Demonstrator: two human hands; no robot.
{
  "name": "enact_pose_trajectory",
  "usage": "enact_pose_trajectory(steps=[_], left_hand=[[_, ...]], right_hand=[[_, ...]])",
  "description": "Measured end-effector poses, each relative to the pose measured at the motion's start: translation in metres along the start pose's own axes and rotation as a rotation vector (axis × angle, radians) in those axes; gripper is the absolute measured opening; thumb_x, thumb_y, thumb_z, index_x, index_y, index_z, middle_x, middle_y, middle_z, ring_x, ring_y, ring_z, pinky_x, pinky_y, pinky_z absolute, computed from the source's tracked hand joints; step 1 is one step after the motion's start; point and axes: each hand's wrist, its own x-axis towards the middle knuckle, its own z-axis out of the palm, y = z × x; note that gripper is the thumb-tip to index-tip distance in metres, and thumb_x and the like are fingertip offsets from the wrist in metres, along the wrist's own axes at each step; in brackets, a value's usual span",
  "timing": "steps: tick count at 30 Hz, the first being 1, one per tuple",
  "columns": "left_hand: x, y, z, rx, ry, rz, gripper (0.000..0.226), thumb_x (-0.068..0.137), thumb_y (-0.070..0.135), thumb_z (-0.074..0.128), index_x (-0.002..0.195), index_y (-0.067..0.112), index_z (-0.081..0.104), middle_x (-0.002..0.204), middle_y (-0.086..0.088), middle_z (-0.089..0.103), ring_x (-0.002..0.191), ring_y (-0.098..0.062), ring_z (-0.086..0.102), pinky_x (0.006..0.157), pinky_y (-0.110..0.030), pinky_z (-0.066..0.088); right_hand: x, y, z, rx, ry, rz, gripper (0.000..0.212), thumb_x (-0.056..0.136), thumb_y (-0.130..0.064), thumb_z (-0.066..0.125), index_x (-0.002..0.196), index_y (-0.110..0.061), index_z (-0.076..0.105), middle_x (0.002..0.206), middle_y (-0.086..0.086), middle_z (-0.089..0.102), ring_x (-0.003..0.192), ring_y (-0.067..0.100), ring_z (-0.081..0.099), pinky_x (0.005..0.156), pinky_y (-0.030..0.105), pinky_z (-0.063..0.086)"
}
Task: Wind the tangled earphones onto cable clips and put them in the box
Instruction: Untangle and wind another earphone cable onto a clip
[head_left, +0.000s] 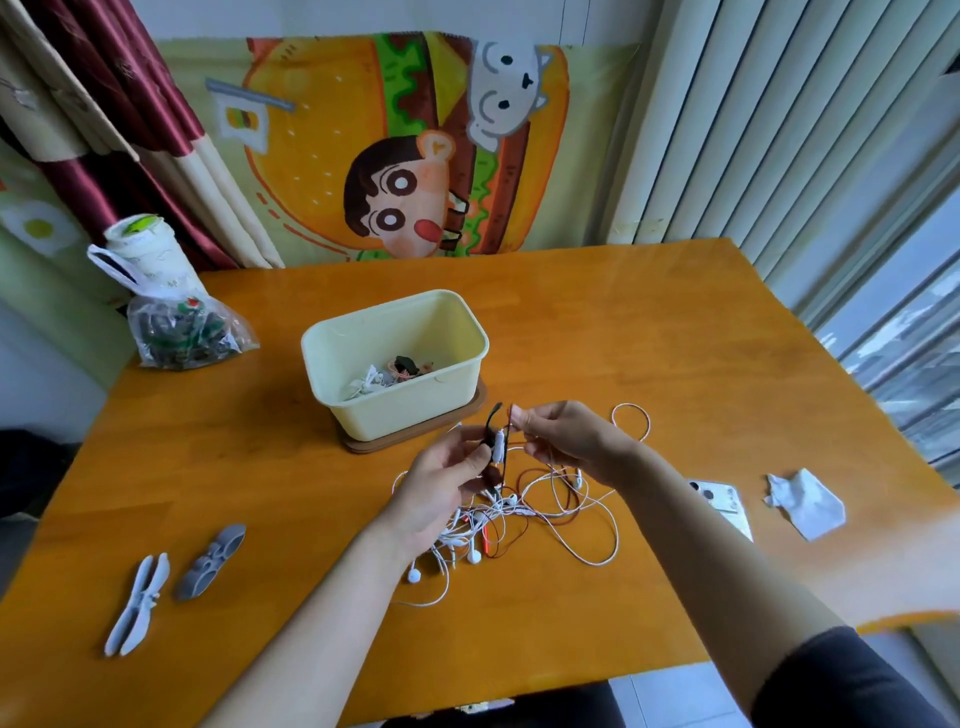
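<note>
My left grip (442, 487) is curling around a cable clip (497, 442) held upright, my right grip (566, 435) is pinching a red cable (511, 415) beside it, both forearms reaching over the tangled earphones (498, 525) on the surface (649, 338) near the box (405, 410).

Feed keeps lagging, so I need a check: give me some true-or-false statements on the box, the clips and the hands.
The box is empty. False: some earphones lie in it.
Two grey clips lie on the table. True.
The left hand holds a black clip. True.
The right hand lies flat on the table. False: it is raised and pinches a red cable.
</note>
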Motion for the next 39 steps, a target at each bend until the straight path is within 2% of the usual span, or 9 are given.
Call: enact_pose_trajectory(steps=[5,10,18,21,24,27,29,33,39], left_hand=[[0.009,0.002,0.017,-0.334,0.031,0.005,0.026,0.083,0.013,0.053,0.108,0.014,0.062,0.102,-0.006,0.071,0.098,-0.019,0.066,0.078,-0.028,0.057],[0.024,-0.003,0.034,-0.393,0.164,-0.016,0.018,0.098,0.017,0.044,0.107,0.018,0.060,0.090,-0.003,0.068,0.092,-0.021,0.063,0.092,-0.034,0.047],[0.033,-0.015,0.051,-0.258,0.436,0.011,0.013,0.096,0.012,0.052,0.102,0.012,0.064,0.067,-0.002,0.053,0.063,-0.014,0.053,0.071,-0.029,0.049],[0.034,-0.024,0.050,-0.106,0.538,0.041,0.013,0.094,0.007,0.056,0.103,0.008,0.065,0.068,-0.006,0.055,0.065,-0.017,0.053,0.068,-0.030,0.048],[0.032,-0.033,0.049,0.054,0.585,0.052,0.011,0.091,0.005,0.060,0.094,0.013,0.067,0.075,-0.007,0.061,0.074,-0.021,0.057,0.070,-0.032,0.049],[0.031,-0.040,0.046,0.287,0.588,0.059,0.014,0.087,0.005,0.066,0.088,0.019,0.068,0.083,-0.005,0.067,0.083,-0.021,0.061,0.074,-0.029,0.049],[0.028,-0.041,0.045,0.380,0.556,0.053,0.014,0.085,0.004,0.067,0.089,0.018,0.069,0.083,-0.001,0.068,0.084,-0.018,0.062,0.073,-0.024,0.048],[0.018,-0.037,0.047,0.354,0.403,0.058,0.026,0.086,0.000,0.064,0.088,0.024,0.070,0.083,0.007,0.072,0.080,-0.008,0.065,0.071,-0.015,0.049],[0.010,-0.030,0.041,0.315,0.292,0.035,0.029,0.087,0.003,0.064,0.097,0.030,0.070,0.103,0.006,0.073,0.101,-0.009,0.066,0.092,-0.024,0.050]], right_hand=[[-0.006,0.025,0.013,0.087,0.094,-0.030,0.028,0.089,-0.036,0.058,0.076,-0.012,0.065,0.044,-0.012,0.041,0.044,0.004,0.033,0.044,0.015,0.028],[-0.012,0.043,0.016,0.140,0.194,-0.074,0.031,0.095,-0.026,0.054,0.068,-0.010,0.056,0.051,-0.002,0.040,0.046,0.009,0.032,0.045,0.018,0.026],[-0.020,0.053,0.007,-0.241,0.209,-0.129,0.029,0.095,-0.023,0.053,0.069,-0.013,0.060,0.056,-0.004,0.051,0.048,0.005,0.041,0.049,0.019,0.032],[-0.021,0.049,-0.002,-0.413,0.153,-0.154,0.026,0.095,-0.023,0.053,0.088,-0.003,0.068,0.072,0.005,0.060,0.060,0.014,0.048,0.055,0.025,0.037],[-0.026,0.039,-0.012,-0.566,0.073,-0.231,0.027,0.095,-0.024,0.052,0.092,-0.002,0.067,0.077,0.009,0.064,0.063,0.018,0.051,0.056,0.026,0.039],[-0.027,0.028,-0.021,-0.708,-0.002,-0.287,0.028,0.095,-0.025,0.051,0.090,-0.002,0.066,0.082,0.014,0.067,0.068,0.029,0.055,0.056,0.033,0.040],[-0.026,0.017,-0.029,-0.746,-0.030,-0.312,0.025,0.094,-0.023,0.052,0.090,-0.004,0.068,0.080,0.011,0.068,0.064,0.023,0.054,0.055,0.032,0.039],[-0.018,-0.004,-0.051,-0.779,0.027,-0.369,0.021,0.093,-0.021,0.055,0.092,-0.010,0.073,0.075,0.000,0.063,0.056,0.008,0.047,0.050,0.016,0.034],[-0.004,-0.019,-0.059,-0.715,0.139,-0.427,0.013,0.086,-0.023,0.067,0.081,-0.012,0.070,0.064,-0.012,0.055,0.053,-0.006,0.050,0.053,0.008,0.037]])
